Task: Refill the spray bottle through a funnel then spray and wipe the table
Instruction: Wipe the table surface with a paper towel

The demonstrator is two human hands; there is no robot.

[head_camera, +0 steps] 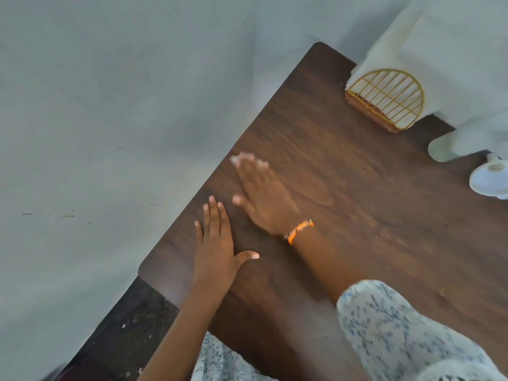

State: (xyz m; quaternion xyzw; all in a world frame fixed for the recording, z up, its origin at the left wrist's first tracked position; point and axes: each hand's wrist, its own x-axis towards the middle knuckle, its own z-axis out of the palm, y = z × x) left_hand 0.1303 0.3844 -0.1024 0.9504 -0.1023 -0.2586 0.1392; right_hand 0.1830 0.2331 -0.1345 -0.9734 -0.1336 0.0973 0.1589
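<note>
Near the left edge of the brown desk [357, 215] your two hands lie open and hold nothing. Your left hand [217, 251] rests flat, close to the near corner, and your right hand [264, 193] is blurred just beyond it, palm down with fingers spread. No spray bottle shows for sure; at the far right edge there is a white funnel-like thing [489, 180] and a pale rounded piece [450, 148] that is too cut off to name. A funnel like that is probably light and hard, so take it by the wide rim. Paper napkins [406, 50] stand in a gold wire holder [384, 99] at the far right; they are soft and thin, so pull one gently. The middle of the desk is bare, so you have room to wipe. Watch the left edge, since the floor [110, 133] drops away right beside your hands.
</note>
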